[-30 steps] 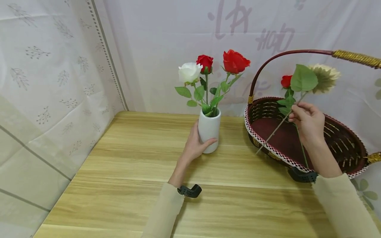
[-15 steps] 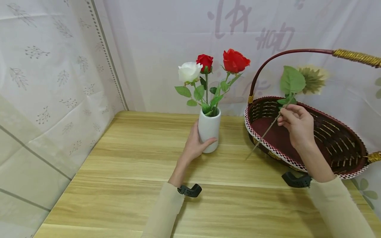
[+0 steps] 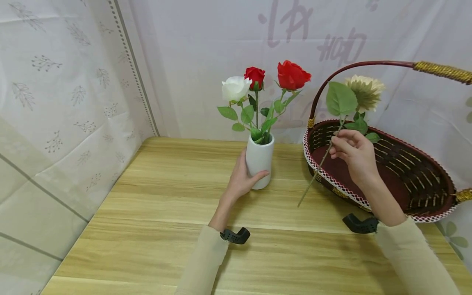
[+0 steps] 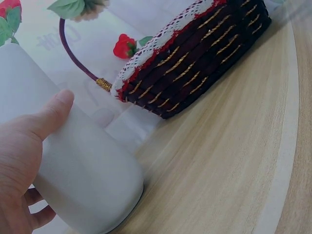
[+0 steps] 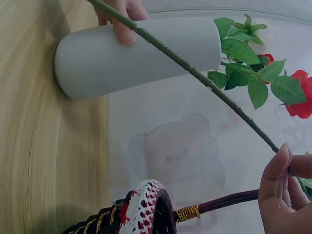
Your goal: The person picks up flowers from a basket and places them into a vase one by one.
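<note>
A white vase (image 3: 259,162) stands upright on the wooden table, gripped low on its side by my left hand (image 3: 241,178). It holds a white rose (image 3: 236,89) and two red roses (image 3: 292,76) on leafy stems. Over the left part of the basket, my right hand (image 3: 354,151) pinches the stem of a cream many-petalled flower (image 3: 365,92). Its bloom points up and right, with one large green leaf (image 3: 341,98) beside it. The bare stem (image 5: 209,83) slants down left past the basket rim and crosses in front of the vase in the right wrist view.
The dark red wicker basket (image 3: 424,180) with lace rim and arched handle (image 3: 368,64) stands at the right. A red rose (image 4: 125,46) shows at its rim in the left wrist view. Patterned curtains (image 3: 184,82) hang behind and to the left of the table (image 3: 177,196).
My right hand has moved left with the cream flower, bringing the stem's lower end nearer the vase. My left hand and the vase have stayed in place.
</note>
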The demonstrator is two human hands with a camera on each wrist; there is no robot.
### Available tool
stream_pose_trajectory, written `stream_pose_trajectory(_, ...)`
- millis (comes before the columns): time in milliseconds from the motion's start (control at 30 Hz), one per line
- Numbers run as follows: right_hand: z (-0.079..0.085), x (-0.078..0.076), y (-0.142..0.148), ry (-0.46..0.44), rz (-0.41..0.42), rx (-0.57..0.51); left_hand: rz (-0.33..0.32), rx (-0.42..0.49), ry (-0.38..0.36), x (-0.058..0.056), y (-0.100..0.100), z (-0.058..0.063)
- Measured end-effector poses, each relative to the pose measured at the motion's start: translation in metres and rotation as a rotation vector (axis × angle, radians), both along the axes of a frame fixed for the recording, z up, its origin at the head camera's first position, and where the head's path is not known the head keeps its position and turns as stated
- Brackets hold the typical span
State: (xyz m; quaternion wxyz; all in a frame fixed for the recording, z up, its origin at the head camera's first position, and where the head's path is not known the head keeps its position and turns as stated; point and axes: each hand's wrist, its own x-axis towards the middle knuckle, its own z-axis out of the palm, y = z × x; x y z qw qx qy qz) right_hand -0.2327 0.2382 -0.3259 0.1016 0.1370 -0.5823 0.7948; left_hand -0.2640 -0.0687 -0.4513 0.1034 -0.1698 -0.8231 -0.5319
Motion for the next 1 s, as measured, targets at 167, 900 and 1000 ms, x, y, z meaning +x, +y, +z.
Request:
stream_pose_trajectory(167, 0.002, -0.002, -0.003, -0.001, -0.007, 0.027, -0.003, -0.004, -0.003, 0.0, 0.001, 0.0)
stream_pose_trajectory(900, 0.037, -0.014, -0.019, 0.142, -0.043, -0.111, 0.001, 0.007, -0.024, 0.001, -0.001, 0.001)
stream_pose_trajectory(1000, 0.041, -0.015, -0.022, 0.168, -0.061, -0.107, 0.001, 0.008, -0.021, 0.001, 0.0, 0.001)
